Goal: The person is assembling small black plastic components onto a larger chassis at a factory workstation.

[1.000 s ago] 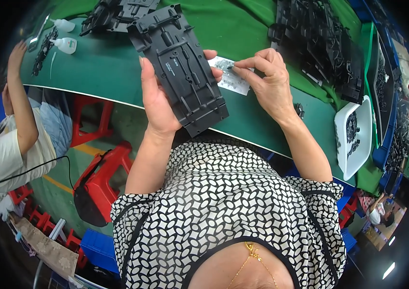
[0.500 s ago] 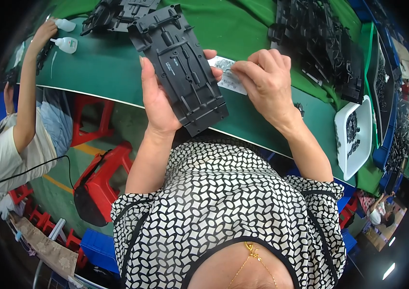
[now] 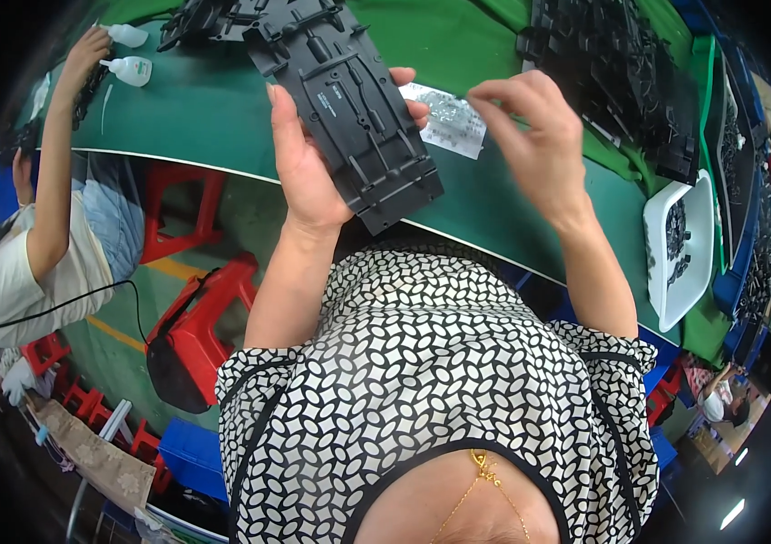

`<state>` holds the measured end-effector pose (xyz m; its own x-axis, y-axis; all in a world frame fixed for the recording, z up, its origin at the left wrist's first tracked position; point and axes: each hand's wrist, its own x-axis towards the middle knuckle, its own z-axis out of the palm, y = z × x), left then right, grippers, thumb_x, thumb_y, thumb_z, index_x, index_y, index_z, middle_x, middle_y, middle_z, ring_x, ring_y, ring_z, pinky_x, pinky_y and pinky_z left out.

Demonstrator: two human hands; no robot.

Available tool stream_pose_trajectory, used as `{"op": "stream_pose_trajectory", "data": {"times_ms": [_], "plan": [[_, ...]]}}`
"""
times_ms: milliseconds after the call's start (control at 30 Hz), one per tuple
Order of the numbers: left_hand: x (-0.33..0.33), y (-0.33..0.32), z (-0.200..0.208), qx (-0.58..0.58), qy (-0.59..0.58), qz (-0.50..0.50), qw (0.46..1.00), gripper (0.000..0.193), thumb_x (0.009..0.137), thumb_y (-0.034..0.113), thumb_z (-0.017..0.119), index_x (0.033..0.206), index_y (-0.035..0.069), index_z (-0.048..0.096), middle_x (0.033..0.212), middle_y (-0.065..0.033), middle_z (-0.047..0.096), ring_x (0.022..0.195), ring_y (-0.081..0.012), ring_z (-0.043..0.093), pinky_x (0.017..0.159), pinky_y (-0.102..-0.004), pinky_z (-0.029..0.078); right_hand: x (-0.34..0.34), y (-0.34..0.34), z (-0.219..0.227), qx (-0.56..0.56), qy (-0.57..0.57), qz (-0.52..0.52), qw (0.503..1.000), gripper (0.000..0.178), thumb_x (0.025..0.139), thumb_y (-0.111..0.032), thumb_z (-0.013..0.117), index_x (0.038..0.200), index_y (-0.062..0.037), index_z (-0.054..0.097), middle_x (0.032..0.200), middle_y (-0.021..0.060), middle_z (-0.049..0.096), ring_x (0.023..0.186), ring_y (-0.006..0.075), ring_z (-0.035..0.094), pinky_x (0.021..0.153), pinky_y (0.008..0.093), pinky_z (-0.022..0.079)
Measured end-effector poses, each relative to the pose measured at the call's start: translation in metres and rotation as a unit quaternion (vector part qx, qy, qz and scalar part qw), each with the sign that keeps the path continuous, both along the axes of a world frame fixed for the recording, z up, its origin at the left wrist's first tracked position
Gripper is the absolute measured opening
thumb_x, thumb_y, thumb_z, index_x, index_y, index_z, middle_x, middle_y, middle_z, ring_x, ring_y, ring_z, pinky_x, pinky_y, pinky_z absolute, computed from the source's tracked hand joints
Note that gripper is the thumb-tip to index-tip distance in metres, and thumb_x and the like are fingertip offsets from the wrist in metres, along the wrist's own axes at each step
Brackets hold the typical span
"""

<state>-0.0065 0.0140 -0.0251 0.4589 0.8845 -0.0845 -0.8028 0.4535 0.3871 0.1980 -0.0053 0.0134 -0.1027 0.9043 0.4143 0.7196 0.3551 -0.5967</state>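
Note:
My left hand (image 3: 306, 177) grips a long black molded plastic panel (image 3: 349, 118), with its thumb along the near-left side and fingertips round the right edge. The panel is tilted above the table edge, its ribbed face with clips and pale print toward me. To its right, my right hand (image 3: 544, 136) is raised with index finger and thumb brought together, slightly blurred; anything in the pinch is too small to make out. Just left of those fingertips lies a white printed sheet (image 3: 467, 143) bearing a clear plastic bag (image 3: 444, 111) of tiny pieces, partly behind the left fingers.
Black molded parts (image 3: 603, 82) are stacked at the far right on green cloth (image 3: 458, 45). A white bin (image 3: 701, 245) holds small black pieces. At left, a co-worker's hand (image 3: 86, 54) is by white squeeze bottles (image 3: 134, 71). Red stools (image 3: 200, 317) stand below.
My right hand has moved up and right, away from the sheet and bag, uncovering more of them. The panel stays in my left hand, slightly higher in the picture.

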Motion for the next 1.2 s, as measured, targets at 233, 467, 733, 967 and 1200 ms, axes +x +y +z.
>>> {"op": "stream_pose_trajectory", "data": {"times_ms": [233,467,733,967,1200], "plan": [[0.004,-0.004,0.000,0.060,0.053,0.047,0.996,0.091,0.087,0.073,0.022,0.131,-0.005,0.038,0.123,-0.0238,0.051,0.099,-0.0342,0.060,0.080,-0.0423,0.054,0.001,-0.038,0.012,0.132,-0.102,0.110,0.980,0.026,0.061,0.003,0.070,0.086,-0.0056,0.068,0.072,0.0032,0.053,0.066,0.0201,0.052,0.058,0.0312,0.040],[0.004,-0.008,0.002,0.123,0.026,0.027,0.992,0.090,0.086,0.074,0.028,0.139,0.000,0.030,0.131,-0.0249,0.043,0.105,-0.0383,0.056,0.080,-0.0480,0.054,0.000,-0.047,0.004,0.206,-0.155,0.145,0.955,0.030,0.060,-0.014,0.062,0.089,-0.0051,0.067,0.076,0.0000,0.054,0.069,0.0164,0.052,0.061,0.0297,0.038],[0.005,-0.010,0.004,0.145,0.014,0.016,0.989,0.091,0.086,0.074,0.029,0.138,-0.001,0.029,0.130,-0.0258,0.043,0.106,-0.0382,0.056,0.079,-0.0471,0.055,-0.001,-0.049,0.000,0.214,-0.171,0.160,0.948,0.031,0.061,-0.016,0.060,0.089,-0.0039,0.067,0.077,-0.0004,0.053,0.070,0.0156,0.052,0.062,0.0293,0.037],[0.012,-0.014,0.017,0.131,0.042,0.047,0.989,0.095,0.085,0.077,0.019,0.132,-0.004,0.037,0.122,-0.0235,0.051,0.098,-0.0304,0.062,0.074,-0.0370,0.056,-0.002,-0.049,0.003,0.212,-0.174,0.173,0.946,0.031,0.061,-0.015,0.060,0.089,-0.0027,0.066,0.075,-0.0002,0.051,0.069,0.0150,0.052,0.062,0.0290,0.036],[0.014,-0.015,0.015,0.167,0.025,0.033,0.985,0.097,0.083,0.078,0.019,0.133,-0.004,0.036,0.123,-0.0233,0.051,0.101,-0.0301,0.060,0.078,-0.0385,0.055,-0.004,-0.051,0.004,0.188,-0.176,0.178,0.950,0.026,0.062,-0.014,0.061,0.085,-0.0036,0.064,0.074,0.0001,0.049,0.068,0.0147,0.052,0.060,0.0284,0.036]]}}
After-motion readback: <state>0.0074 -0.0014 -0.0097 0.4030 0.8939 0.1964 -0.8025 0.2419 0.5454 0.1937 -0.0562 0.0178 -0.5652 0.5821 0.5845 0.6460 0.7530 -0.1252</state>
